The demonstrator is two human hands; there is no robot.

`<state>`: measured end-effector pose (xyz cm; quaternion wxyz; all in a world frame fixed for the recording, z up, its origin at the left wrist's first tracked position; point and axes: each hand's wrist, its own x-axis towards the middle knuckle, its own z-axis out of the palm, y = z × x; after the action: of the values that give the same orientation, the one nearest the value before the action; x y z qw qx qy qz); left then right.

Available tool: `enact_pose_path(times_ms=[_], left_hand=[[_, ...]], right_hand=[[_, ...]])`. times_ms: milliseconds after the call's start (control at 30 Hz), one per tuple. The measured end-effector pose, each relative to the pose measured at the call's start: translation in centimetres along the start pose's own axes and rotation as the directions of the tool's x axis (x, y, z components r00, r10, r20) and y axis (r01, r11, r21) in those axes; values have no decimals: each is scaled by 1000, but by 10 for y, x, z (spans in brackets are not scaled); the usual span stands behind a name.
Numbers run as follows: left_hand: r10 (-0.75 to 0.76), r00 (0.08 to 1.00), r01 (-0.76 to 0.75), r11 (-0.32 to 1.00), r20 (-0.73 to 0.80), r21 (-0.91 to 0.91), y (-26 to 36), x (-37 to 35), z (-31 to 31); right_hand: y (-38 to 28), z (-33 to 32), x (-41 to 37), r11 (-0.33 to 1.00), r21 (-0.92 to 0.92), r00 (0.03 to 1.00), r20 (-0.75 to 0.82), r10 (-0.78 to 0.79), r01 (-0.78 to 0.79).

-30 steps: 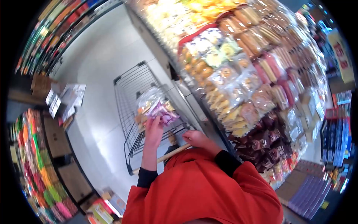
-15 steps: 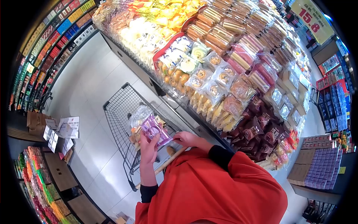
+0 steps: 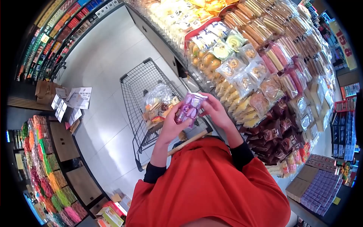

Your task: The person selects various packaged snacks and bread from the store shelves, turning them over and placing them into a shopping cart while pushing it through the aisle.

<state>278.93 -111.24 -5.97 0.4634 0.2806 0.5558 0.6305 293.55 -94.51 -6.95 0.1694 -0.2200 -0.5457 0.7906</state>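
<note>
A purple plastic packet is held above the near end of a wire shopping cart. My left hand grips its left side, with the thumb across the lower front. At the upper right edge of the packet, my right hand has its fingers closed on it. Inside the cart, to the left of my hands, lies a clear plastic bag with packaged food. The cart's handle runs below my wrists, close to my red clothing.
A large display of packaged breads fills the right side, beside the cart. Shelves of bright packets stand at the lower left. Cardboard boxes are at the left, and more boxes at the lower right.
The view has shifted, so the cart and display appear farther right. The packet is now higher and more upright, and my right hand has come up along its right edge.
</note>
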Motion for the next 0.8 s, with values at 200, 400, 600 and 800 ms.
enact_pose_path(times_ms=[200, 400, 600, 800], left_hand=[[22, 994, -36, 991, -107, -132, -5, 9, -3], [2, 968, -71, 962, -253, -264, -16, 7, -4], [32, 951, -80, 986, -307, -143, -30, 4, -12], [76, 947, -115, 987, -311, -109, -48, -5, -28]], right_hand=[[11, 3, 4, 998, -27, 990, -125, -65, 62], [22, 6, 7, 996, -33, 988, -125, -91, 88], [33, 10, 7, 979, -104, 983, -40, -179, 174], [37, 18, 10, 982, -183, 997, 68, -22, 34]])
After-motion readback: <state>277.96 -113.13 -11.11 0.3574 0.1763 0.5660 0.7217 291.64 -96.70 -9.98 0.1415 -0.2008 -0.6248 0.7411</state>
